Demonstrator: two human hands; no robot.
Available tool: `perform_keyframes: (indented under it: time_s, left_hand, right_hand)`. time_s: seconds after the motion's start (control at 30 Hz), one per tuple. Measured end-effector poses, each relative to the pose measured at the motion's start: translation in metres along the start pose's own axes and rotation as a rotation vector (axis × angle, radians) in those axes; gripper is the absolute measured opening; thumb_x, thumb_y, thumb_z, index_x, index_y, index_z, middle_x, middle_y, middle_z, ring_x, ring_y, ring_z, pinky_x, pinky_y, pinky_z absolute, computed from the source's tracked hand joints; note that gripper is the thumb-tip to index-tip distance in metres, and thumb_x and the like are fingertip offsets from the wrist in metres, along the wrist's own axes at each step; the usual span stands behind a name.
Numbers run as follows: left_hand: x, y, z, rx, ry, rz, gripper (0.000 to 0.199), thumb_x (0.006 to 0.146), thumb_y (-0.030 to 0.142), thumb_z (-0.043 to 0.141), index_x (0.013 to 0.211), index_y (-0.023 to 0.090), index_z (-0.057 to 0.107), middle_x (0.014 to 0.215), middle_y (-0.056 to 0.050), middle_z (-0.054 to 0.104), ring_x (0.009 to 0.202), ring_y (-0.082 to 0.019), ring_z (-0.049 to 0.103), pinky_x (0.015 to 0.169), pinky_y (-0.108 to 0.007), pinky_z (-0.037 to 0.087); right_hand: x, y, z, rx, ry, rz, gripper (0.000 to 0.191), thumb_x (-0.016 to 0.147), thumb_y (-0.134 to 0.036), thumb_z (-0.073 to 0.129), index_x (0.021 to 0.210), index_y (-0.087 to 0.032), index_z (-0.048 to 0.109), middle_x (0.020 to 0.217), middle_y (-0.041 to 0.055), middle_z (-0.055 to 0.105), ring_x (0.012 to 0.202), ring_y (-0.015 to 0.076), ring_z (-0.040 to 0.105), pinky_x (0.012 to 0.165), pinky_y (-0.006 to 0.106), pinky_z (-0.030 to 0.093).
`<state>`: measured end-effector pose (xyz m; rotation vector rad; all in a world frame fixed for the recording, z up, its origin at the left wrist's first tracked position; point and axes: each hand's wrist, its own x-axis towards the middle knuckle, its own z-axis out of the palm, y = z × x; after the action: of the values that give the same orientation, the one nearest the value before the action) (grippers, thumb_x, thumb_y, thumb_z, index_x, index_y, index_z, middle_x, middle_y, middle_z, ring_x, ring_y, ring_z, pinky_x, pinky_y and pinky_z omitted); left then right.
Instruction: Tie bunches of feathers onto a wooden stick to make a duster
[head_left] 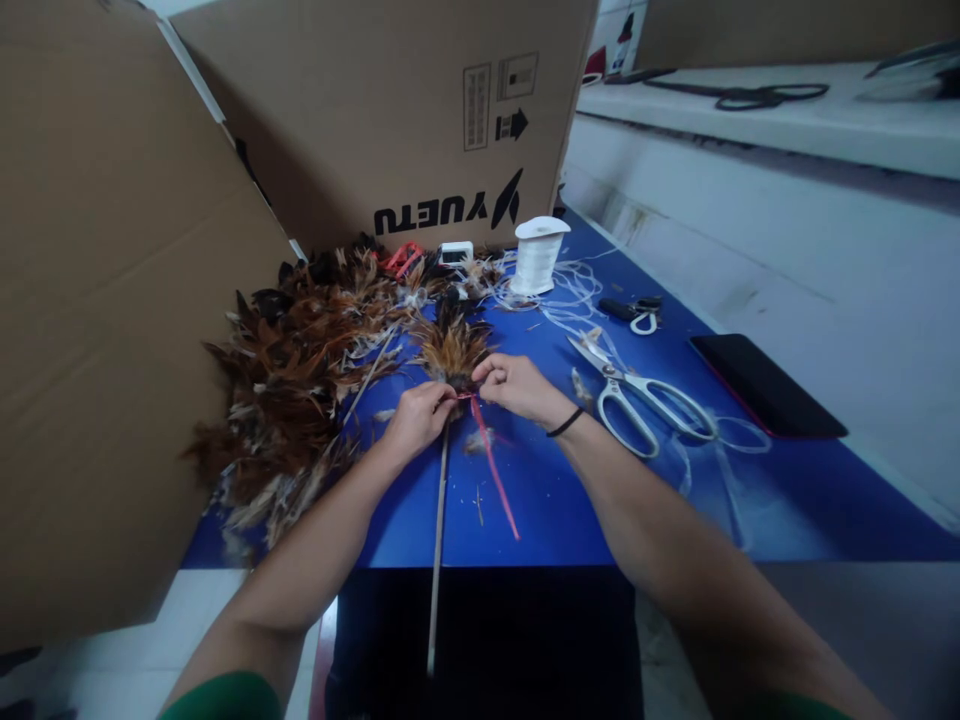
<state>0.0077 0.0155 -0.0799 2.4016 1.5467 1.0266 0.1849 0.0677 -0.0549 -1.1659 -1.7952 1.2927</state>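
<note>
A bundle of brown feathers (451, 345) tops a thin stick (439, 520) that reaches past the table's front edge. My left hand (421, 415) pinches the pink ribbon at the base of the bundle, beside the stick. Across from it, my right hand (521, 385) has its fingers closed at the same pink ribbon (491, 460), just right of the feathers. One ribbon end hangs down onto the blue table. The ribbon's part between my fingertips is small and partly hidden.
Loose brown feathers (292, 350) are heaped at the left by cardboard (337, 110). A white spool (538, 258) stands at the back. Scissors (637, 395), black-handled snips (630, 312) and a dark phone (765, 385) lie right on the blue table (555, 510).
</note>
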Motion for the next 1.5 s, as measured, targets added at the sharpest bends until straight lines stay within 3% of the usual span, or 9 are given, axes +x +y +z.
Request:
perform_keyframes:
  time_s: [0.1,0.27,0.43,0.53,0.63,0.73,0.93,1.17,1.5]
  left_hand:
    - [0.000,0.000,0.000,0.009,-0.001,0.007,0.007,0.079,0.011,0.057,0.080,0.017,0.060,0.074,-0.002,0.064,0.069,-0.012,0.059,0.065,-0.023,0.045]
    - [-0.001,-0.002,0.001,0.016,0.005,0.022,0.009,0.080,0.009,0.055,0.079,0.016,0.060,0.074,-0.002,0.064,0.069,-0.012,0.059,0.065,-0.023,0.044]
    - [-0.002,-0.001,0.001,0.021,-0.005,0.015,0.008,0.081,0.012,0.055,0.081,0.017,0.060,0.077,-0.002,0.065,0.072,-0.013,0.060,0.067,-0.024,0.045]
    - [-0.002,-0.001,0.001,0.028,-0.008,0.002,0.007,0.081,0.013,0.055,0.081,0.018,0.060,0.076,-0.002,0.065,0.071,-0.013,0.059,0.067,-0.024,0.045]
    - [-0.002,-0.002,0.000,0.021,-0.002,-0.027,0.005,0.080,0.013,0.056,0.081,0.017,0.059,0.075,-0.002,0.064,0.070,-0.013,0.059,0.065,-0.023,0.044]
    - [-0.003,-0.003,0.000,-0.032,0.007,-0.103,0.003,0.081,0.015,0.056,0.080,0.018,0.058,0.071,-0.001,0.063,0.065,-0.012,0.058,0.061,-0.023,0.044]
    - [-0.004,-0.002,-0.001,-0.191,0.000,-0.254,0.003,0.080,0.018,0.055,0.077,0.018,0.056,0.060,0.003,0.059,0.054,-0.010,0.056,0.055,-0.021,0.042]
    - [-0.004,-0.004,0.001,-0.296,-0.010,-0.315,0.006,0.080,0.023,0.055,0.078,0.017,0.056,0.057,0.003,0.059,0.051,-0.010,0.058,0.052,-0.021,0.043]
    - [0.000,-0.002,0.001,-0.735,0.006,-0.566,0.018,0.068,0.028,0.067,0.071,0.015,0.054,0.054,0.001,0.060,0.045,-0.012,0.058,0.047,-0.024,0.048]
  right_hand:
    - [0.000,-0.001,0.001,-0.043,-0.002,-0.049,0.009,0.064,-0.017,0.059,0.073,-0.016,0.059,0.060,-0.0027,0.059,0.051,0.0059,0.050,0.046,0.016,0.035]
    - [-0.009,-0.014,0.012,0.297,-0.130,0.221,0.017,0.078,-0.029,0.058,0.082,-0.019,0.045,0.065,-0.0004,0.063,0.050,0.0087,0.058,0.043,0.017,0.040]
    - [-0.013,-0.013,0.014,0.329,-0.188,0.216,0.036,0.067,-0.007,0.066,0.089,-0.019,0.040,0.052,-0.0061,0.058,0.047,0.0102,0.058,0.046,0.019,0.046]
    - [-0.009,-0.008,0.012,0.413,-0.173,0.246,0.027,0.069,-0.005,0.060,0.087,-0.018,0.045,0.056,-0.0049,0.060,0.047,0.0097,0.058,0.048,0.021,0.048]
    - [-0.005,-0.006,0.009,0.457,-0.104,0.211,0.009,0.074,-0.013,0.057,0.081,-0.016,0.051,0.054,-0.0045,0.056,0.038,0.0046,0.044,0.039,0.017,0.034]
    - [-0.001,-0.005,0.007,0.362,-0.073,0.163,0.005,0.074,-0.016,0.056,0.077,-0.013,0.059,0.050,-0.0053,0.051,0.038,0.0032,0.034,0.039,0.018,0.023]
    - [0.002,0.003,0.011,-0.017,-0.063,-0.057,0.013,0.073,-0.026,0.062,0.076,-0.015,0.070,0.068,0.0003,0.065,0.063,0.0100,0.055,0.059,0.021,0.039]
    - [-0.006,-0.003,0.011,-0.554,-0.100,-0.160,0.017,0.081,-0.024,0.054,0.081,-0.023,0.071,0.079,0.0020,0.070,0.077,0.0156,0.062,0.066,0.024,0.040]
    - [-0.008,0.002,0.023,-0.119,-0.222,-0.032,0.017,0.081,-0.007,0.046,0.068,-0.015,0.054,0.051,-0.0023,0.056,0.043,0.0087,0.056,0.044,0.017,0.044]
